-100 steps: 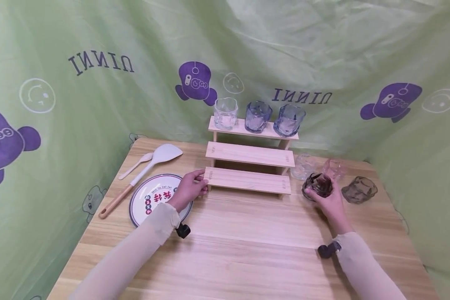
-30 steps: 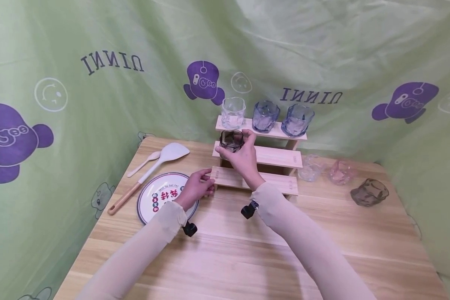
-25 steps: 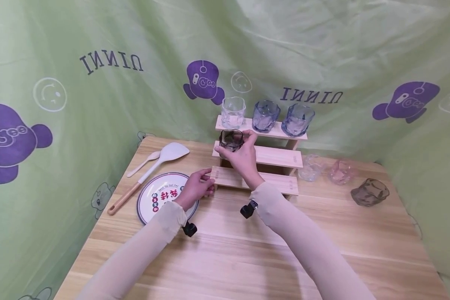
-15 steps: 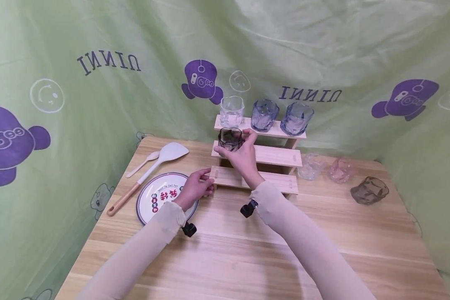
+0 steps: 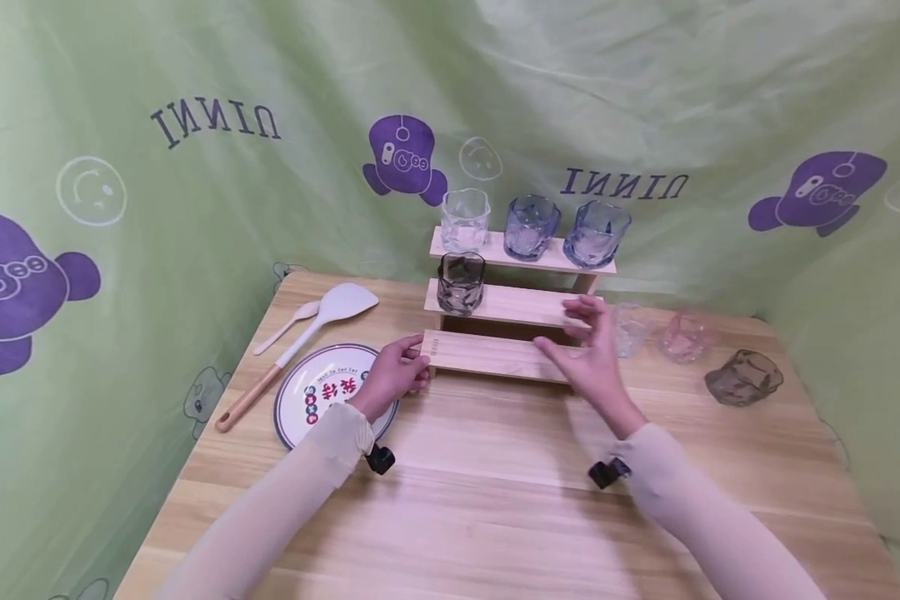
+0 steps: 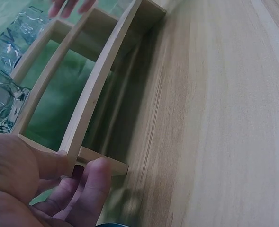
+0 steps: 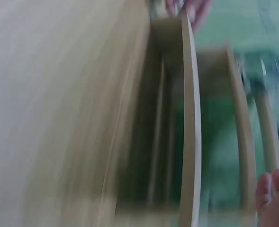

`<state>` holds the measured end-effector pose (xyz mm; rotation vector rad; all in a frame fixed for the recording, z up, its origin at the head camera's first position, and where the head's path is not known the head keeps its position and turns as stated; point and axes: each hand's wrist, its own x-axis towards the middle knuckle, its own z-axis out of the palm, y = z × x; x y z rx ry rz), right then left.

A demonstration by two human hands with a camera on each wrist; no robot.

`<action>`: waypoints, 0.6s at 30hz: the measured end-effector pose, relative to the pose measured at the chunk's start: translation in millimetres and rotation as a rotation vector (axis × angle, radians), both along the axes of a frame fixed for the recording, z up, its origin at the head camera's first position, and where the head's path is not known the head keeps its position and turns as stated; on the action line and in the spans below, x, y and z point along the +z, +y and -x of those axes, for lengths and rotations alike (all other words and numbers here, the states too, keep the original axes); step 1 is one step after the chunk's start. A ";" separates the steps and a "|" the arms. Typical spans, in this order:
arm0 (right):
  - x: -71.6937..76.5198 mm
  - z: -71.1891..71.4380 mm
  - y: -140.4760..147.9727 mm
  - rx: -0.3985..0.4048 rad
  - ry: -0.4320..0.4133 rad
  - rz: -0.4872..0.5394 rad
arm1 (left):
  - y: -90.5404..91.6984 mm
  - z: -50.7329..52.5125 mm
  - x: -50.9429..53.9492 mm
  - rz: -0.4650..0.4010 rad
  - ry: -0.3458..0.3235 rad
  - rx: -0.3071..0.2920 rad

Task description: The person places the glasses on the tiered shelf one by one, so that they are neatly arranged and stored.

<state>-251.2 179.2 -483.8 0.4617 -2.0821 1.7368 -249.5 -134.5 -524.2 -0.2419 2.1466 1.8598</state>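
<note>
My left hand (image 5: 390, 377) holds the left end of the lowest step of a three-step wooden display stand (image 5: 495, 355). In the left wrist view, the thumb and fingers of that hand (image 6: 25, 175) pinch the board's end. A dark grey glass tumbler (image 5: 461, 287) stands upright at the left of the middle step. My right hand (image 5: 602, 375) is over the right end of the stand, fingers spread and holding nothing. At the right edge of the blurred right wrist view, part of this hand (image 7: 275, 208) shows. A clear tumbler (image 5: 632, 332) is partly hidden behind it.
On the top step are a clear tumbler (image 5: 465, 221) and two blue tumblers (image 5: 531, 229). A pink tumbler (image 5: 684, 337) and a brownish-grey tumbler (image 5: 744, 379) are at the right. At the left lie a plate (image 5: 292, 400), a spatula (image 5: 345, 302) and a spoon (image 5: 303, 312).
My right hand carried the dark tumbler from the table's right side to the middle step, let go, and moved right. My left hand stays on the stand.
</note>
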 end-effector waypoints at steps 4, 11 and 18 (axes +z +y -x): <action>-6.0 2.9 54.3 -0.105 0.071 0.179 | 2.7 0.8 -1.0 -0.003 -0.005 0.009; -30.8 21.3 107.2 -0.325 -0.083 0.214 | 3.1 -0.3 0.8 0.004 0.009 0.009; -49.2 38.6 111.9 -0.383 -0.327 0.007 | 3.2 -1.3 2.6 0.028 0.007 0.010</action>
